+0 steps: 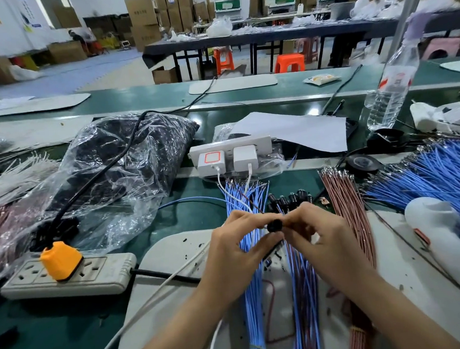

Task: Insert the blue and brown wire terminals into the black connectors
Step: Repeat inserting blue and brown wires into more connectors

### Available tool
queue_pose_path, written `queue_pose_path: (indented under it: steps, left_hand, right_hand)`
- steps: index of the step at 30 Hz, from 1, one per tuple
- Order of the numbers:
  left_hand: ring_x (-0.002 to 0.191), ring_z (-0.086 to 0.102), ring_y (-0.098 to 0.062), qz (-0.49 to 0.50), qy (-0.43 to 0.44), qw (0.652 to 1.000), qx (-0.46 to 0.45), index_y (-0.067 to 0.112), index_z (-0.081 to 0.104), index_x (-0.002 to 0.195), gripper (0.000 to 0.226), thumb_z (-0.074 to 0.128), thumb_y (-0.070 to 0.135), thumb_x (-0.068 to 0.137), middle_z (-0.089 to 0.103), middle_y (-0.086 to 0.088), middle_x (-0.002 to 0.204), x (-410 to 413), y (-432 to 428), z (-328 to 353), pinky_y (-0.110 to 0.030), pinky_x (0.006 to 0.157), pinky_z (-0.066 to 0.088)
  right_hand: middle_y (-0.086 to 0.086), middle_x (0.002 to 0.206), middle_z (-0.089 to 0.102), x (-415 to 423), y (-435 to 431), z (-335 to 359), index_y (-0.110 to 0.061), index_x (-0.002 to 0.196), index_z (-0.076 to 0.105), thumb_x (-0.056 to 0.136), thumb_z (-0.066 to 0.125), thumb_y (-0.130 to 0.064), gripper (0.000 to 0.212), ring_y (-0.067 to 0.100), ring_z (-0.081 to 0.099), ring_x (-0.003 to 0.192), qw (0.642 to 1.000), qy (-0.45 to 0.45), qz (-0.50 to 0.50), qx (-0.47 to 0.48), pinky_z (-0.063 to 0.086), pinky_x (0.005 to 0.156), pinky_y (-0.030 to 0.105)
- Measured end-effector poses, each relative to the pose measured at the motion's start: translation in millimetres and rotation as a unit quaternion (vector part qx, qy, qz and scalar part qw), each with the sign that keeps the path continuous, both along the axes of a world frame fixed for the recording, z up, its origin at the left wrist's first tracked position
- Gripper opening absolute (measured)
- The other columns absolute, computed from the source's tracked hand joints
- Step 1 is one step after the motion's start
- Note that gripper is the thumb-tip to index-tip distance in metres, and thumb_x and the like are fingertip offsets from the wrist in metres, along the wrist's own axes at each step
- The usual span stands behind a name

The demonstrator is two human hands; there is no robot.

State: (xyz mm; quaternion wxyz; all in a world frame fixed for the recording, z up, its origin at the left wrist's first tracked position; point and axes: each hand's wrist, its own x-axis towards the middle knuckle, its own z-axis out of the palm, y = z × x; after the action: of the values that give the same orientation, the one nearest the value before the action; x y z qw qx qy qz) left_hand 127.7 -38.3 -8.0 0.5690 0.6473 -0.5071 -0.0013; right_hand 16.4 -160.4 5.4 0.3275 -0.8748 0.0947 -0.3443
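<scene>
Left hand (235, 251); right hand (322, 238) — pinching connector (275, 225) (wires (253, 296) hemming)

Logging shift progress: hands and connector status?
Left hand, right hand both pinching one black connector. Blue and brown wires trail below. Spare connectors behind; nothing blocking.

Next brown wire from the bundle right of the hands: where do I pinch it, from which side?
Probably just behind the terminal at the far end of the brown wire bundle, from above: strands fan apart there, while a band ties the near end together.
</scene>
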Motion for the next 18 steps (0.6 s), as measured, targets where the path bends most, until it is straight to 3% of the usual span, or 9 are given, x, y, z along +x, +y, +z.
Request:
queue_pose_path:
  steps: [3, 7, 10, 13, 18]
  left_hand:
    - [0.092, 0.063, -0.01, 0.011, 0.045, 0.999, -0.006, 0.013, 0.073, 0.1, 0.021, 0.071, 0.021, 0.081, 0.07, 0.011, 0.093, 2.5, -0.7, -2.9, -0.02, 0.084, 0.047]
    - [0.088, 0.066, -0.008, 0.065, 0.114, 0.991, -0.036, 0.016, 0.074, 0.095, 0.02, 0.067, 0.027, 0.079, 0.073, 0.0, 0.09, 8.8, -0.5, -0.3, -0.018, 0.083, 0.047]
    - [0.086, 0.065, -0.01, 0.097, 0.169, 0.979, -0.056, 0.019, 0.074, 0.092, 0.019, 0.067, 0.029, 0.078, 0.073, -0.001, 0.089, 15.9, 0.2, 2.0, -0.026, 0.085, 0.049]
    - [0.083, 0.063, -0.018, 0.107, 0.179, 0.976, -0.063, 0.017, 0.074, 0.093, 0.021, 0.067, 0.03, 0.079, 0.073, -0.002, 0.09, 19.3, 0.9, 1.5, -0.047, 0.085, 0.053]
    - [0.082, 0.064, -0.021, 0.12, 0.162, 0.977, -0.066, 0.023, 0.072, 0.096, 0.02, 0.066, 0.035, 0.082, 0.073, 0.0, 0.092, 18.0, 2.5, -0.2, -0.055, 0.082, 0.052]
  right_hand:
    - [0.0, 0.065, 0.06, -0.7, -1.0, -1.3, -0.011, 0.078, 0.067, 0.08, 0.075, -0.011, 0.008, 0.01, 0.051, 0.058, 0.998, 0.018, 0.017, 0.064, 0.041, 0.054, 0.018]
    - [-0.002, 0.052, 0.056, -3.8, -13.3, 0.7, -0.018, 0.071, 0.074, 0.07, 0.07, -0.043, 0.026, 0.002, 0.042, 0.047, 0.963, 0.141, 0.095, 0.21, 0.032, 0.048, 0.013]
    - [-0.007, 0.053, 0.06, -7.7, -24.2, 4.0, -0.025, 0.071, 0.077, 0.066, 0.073, -0.04, 0.016, 0.002, 0.043, 0.046, 0.924, 0.213, 0.162, 0.273, 0.032, 0.046, 0.013]
    - [-0.007, 0.057, 0.061, -9.1, -27.4, 3.7, -0.025, 0.071, 0.076, 0.065, 0.078, -0.035, 0.012, 0.002, 0.046, 0.05, 0.899, 0.276, 0.211, 0.267, 0.036, 0.048, 0.013]
    - [0.004, 0.061, 0.06, -9.1, -28.7, 1.6, -0.016, 0.071, 0.067, 0.074, 0.071, -0.028, 0.013, 0.011, 0.044, 0.047, 0.894, 0.225, 0.202, 0.332, 0.036, 0.043, 0.015]
